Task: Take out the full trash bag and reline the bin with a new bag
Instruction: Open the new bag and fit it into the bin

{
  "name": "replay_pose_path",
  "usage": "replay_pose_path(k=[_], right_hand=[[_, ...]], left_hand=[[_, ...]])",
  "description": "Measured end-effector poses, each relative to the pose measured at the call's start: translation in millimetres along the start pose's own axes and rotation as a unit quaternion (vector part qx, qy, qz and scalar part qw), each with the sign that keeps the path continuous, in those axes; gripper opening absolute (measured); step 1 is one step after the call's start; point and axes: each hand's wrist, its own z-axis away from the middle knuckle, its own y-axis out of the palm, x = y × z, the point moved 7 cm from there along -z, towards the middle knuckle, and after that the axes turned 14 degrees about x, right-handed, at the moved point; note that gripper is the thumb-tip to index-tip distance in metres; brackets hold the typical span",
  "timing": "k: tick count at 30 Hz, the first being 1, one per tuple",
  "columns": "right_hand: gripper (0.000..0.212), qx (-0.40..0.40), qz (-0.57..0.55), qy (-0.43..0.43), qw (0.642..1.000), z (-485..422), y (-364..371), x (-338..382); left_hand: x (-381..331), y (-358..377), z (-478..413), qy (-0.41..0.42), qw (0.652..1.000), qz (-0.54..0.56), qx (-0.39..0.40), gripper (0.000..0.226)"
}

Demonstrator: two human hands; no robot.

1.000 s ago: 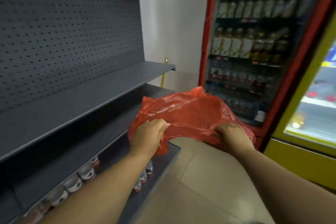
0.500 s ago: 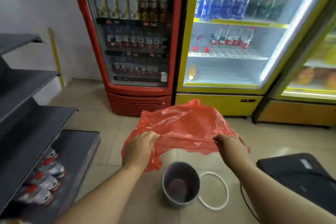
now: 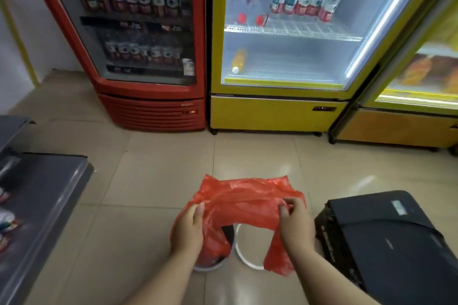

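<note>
The red bag [image 3: 245, 202] has come down from chest height to just above the bin [image 3: 229, 239], and the view has swung from the dark shelving round to the floor in front of the two drink fridges [image 3: 285, 32]. The left hand [image 3: 188, 228] is pinched on the bag's left edge and the right hand [image 3: 295, 220] is pinched on its right edge, the two hands apart with the film stretched between them. The bag's lower left part hangs down over the mouth of the bin, and a loose tail droops below the right hand. Most of the bin is hidden behind the plastic and the left hand, so whether any of the bag is already inside the rim is hard to say. A white ring [image 3: 244, 259] lies flat on the floor just beside the bin, and a black case [image 3: 386, 235] sits to the right. The full bag seems to be gone already, so this is the relining step: the bag's mouth looks not yet opened, and it needs spreading before it goes over the rim.
</note>
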Motion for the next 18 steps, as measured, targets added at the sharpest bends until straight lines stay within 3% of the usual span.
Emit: replay_pose_path(k=[7, 14, 18], right_hand=[[0.014, 0.05, -0.033, -0.043, 0.997, -29.3, 68.3, -33.5], [0.023, 0.187, 0.06, -0.126, 0.972, -49.1, 172.9, -64.1], [0.042, 0.171, 0.139, -0.154, 0.963, -75.0, 207.1, -92.0]], left_hand=[[86.2, 41.8, -35.7, -0.092, 0.995, 0.034, 0.011, 0.031], [180.3, 54.5, -71.1, -0.108, 0.994, -0.005, 0.007, 0.037], [227.1, 52.6, -93.6, -0.097, 0.993, -0.057, -0.023, 0.04]])
